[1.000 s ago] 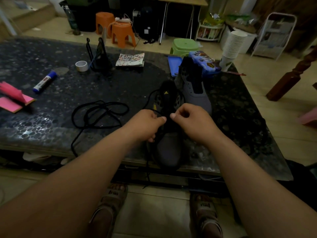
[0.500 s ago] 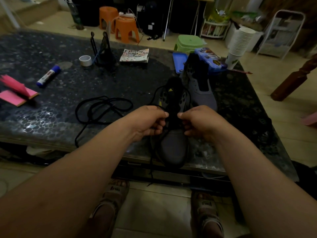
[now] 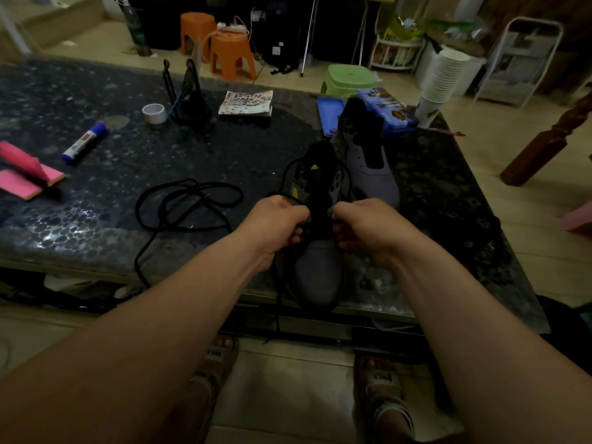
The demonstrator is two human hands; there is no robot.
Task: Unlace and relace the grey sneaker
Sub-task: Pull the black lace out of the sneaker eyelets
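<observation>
Your left hand (image 3: 278, 223) and right hand (image 3: 368, 226), fingers curled, each pinch the black lace (image 3: 287, 174) beside the grey sneaker (image 3: 317, 277) on the surface (image 3: 96, 219).

A grey sneaker (image 3: 317, 277) is stood at the near edge of the dark table (image 3: 96, 219), toe toward the person. Its black lace (image 3: 278, 302) is pinched beside the tongue by the curled left hand (image 3: 278, 224) and right hand (image 3: 365, 225), one end hanging off the edge. A second sneaker (image 3: 371, 168) is set just behind, and a loose lace (image 3: 185, 203) is coiled at the left.

A lived-in home room: orange plastic stools (image 3: 221, 43), storage rack (image 3: 515, 59), cluttered dark table (image 3: 80, 219).
</observation>
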